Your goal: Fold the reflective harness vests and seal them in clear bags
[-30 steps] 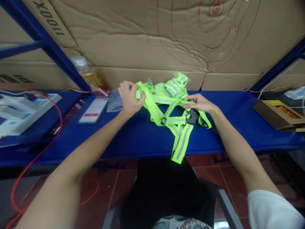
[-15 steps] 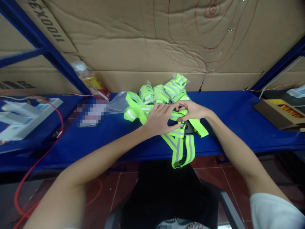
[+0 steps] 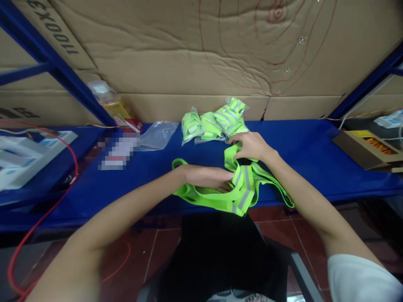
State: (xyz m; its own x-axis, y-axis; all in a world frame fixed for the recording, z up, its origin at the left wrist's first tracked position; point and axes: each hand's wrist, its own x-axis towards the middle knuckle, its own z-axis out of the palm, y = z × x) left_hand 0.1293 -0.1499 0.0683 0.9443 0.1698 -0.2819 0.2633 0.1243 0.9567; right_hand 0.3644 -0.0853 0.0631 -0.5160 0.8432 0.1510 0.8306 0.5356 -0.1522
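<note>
A neon yellow-green reflective strap vest (image 3: 247,188) with silver stripes lies bunched at the front of the blue table, its lower folds at the front edge. My left hand (image 3: 208,176) reaches into a loop of the straps. Its thumb lies along the top, and its fingers curl against the webbing, partly hidden. My right hand (image 3: 250,144) pinches the upper end of the vest, fingers bent over the strap. Behind it, several similar vests packed in clear bags (image 3: 217,121) are heaped against the cardboard.
A flat clear plastic bag (image 3: 159,135) lies left of the heap. Behind a blurred-out item stands a bottle (image 3: 111,100) with yellow contents. An open carton (image 3: 370,149) sits at right, white boxes (image 3: 34,155) at left. A red cable (image 3: 47,218) hangs at left.
The vest has been turned and gathered toward the front edge. My left hand has moved down into its loop; my right hand stays near the top. The clear bag is now uncovered.
</note>
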